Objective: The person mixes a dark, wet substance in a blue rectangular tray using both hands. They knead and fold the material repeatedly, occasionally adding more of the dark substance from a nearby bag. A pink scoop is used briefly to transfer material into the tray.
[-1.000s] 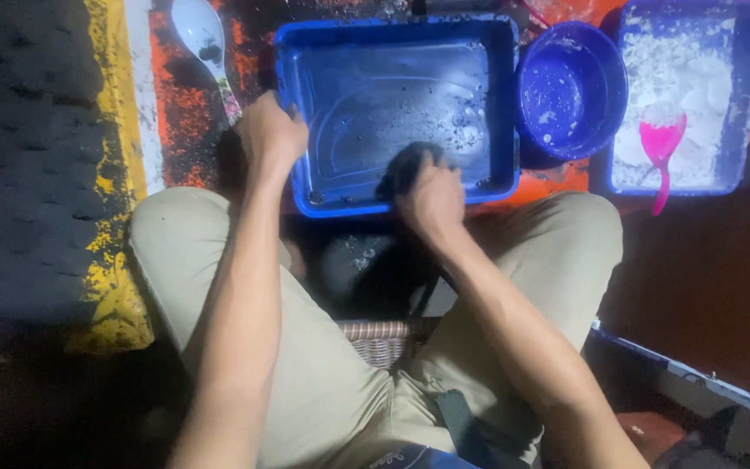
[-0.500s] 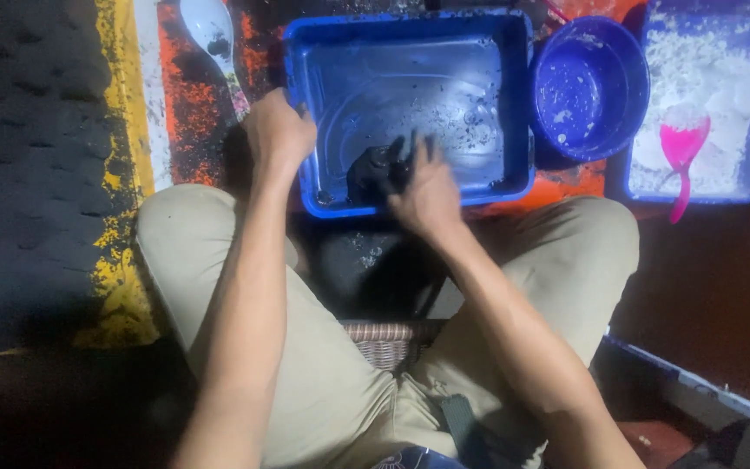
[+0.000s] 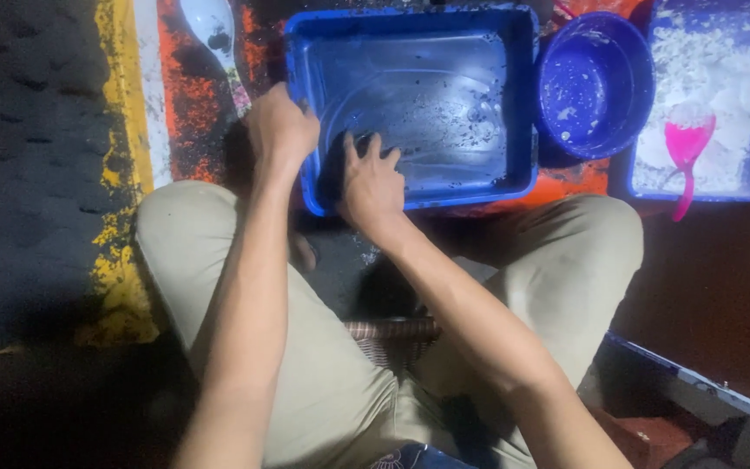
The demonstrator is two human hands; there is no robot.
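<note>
Looking straight down at someone sitting cross-legged on the floor, with a rectangular blue plastic tub (image 3: pixel 514 95) right in front of their knees. The tub's long axis runs left to right across the view, and its near-left corner is where both hands meet.

The left hand (image 3: pixel 279 128) is curled over the tub's left rim, fingers wrapped shut around the edge, so it's basically pinning the tub in place. The right hand (image 3: pixel 371 181) is inside the tub at that same near-left corner, palm down, fingers spread and only loosely bent, pressing on a dark wet-looking clump (image 3: pixel 337 161) that sits just beyond and to the left of the fingertips, partly under them. Can't tell if the clump is a rag, a sponge or just muck, it's too dark. The right hand is clearly the nearer one to it; the left is just outside the wall, right beside it.

The rest of the tub floor stretches away to the right of that hand, speckled with dark grit and a thin film of water.

Further right there's a round purple plastic bowl (image 3: pixel 596 82) touching the tub, then a blue tray of white powder (image 3: pixel 722 95) with a pink plastic scoop (image 3: pixel 686 148) lying in it. A white plastic spoon (image 3: pixel 210 26) lies off to the upper left.
</note>
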